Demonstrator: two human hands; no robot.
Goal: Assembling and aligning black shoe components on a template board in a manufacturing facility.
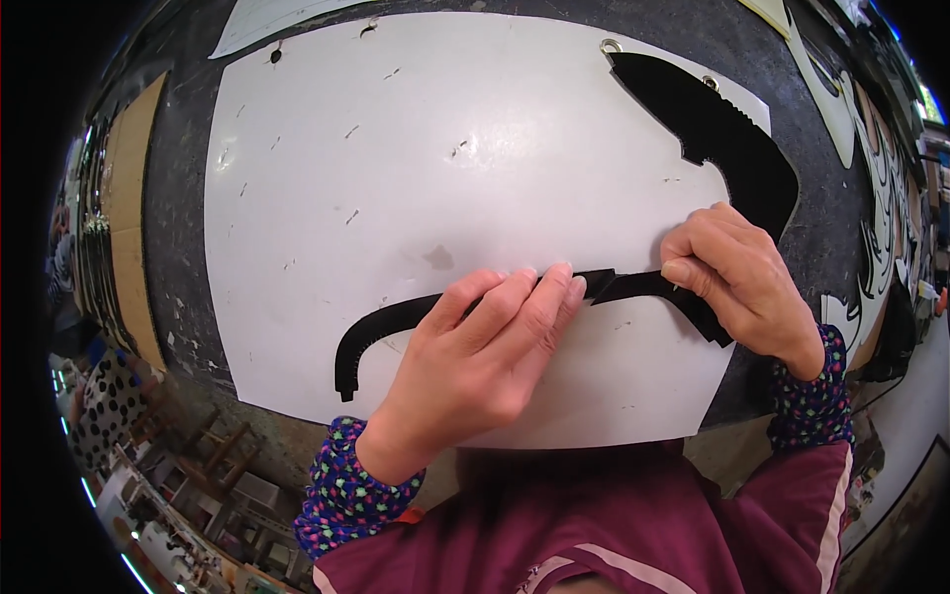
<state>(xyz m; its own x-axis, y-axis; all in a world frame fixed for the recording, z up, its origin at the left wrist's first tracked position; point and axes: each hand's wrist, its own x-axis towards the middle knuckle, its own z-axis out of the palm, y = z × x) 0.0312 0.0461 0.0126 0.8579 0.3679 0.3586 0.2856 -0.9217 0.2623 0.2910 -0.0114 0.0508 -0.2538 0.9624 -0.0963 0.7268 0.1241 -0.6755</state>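
A white board (317,198) lies on the dark table in front of me. Across its near part runs a narrow, curved black strip (386,319), bent downward at its left end. My left hand (485,346) presses its fingertips on this strip, thumb close beside the forefinger. Just right of them, the strip's slanted end overlaps another black piece (643,285). My right hand (722,272) is closed over that piece's upper edge, thumb and forefinger pinched; a tiny pale tip shows at the thumb, too small to name. Beyond it lies a broad black piece (727,129); whether they join is hidden.
Metal eyelets (611,47) and worn holes (276,56) line the board's far edge. Small slits mark its surface. A brown cardboard sheet (137,218) stands at the left, with white cut-out templates (826,94) at the right. Beyond the far edge lies a white sheet (272,20).
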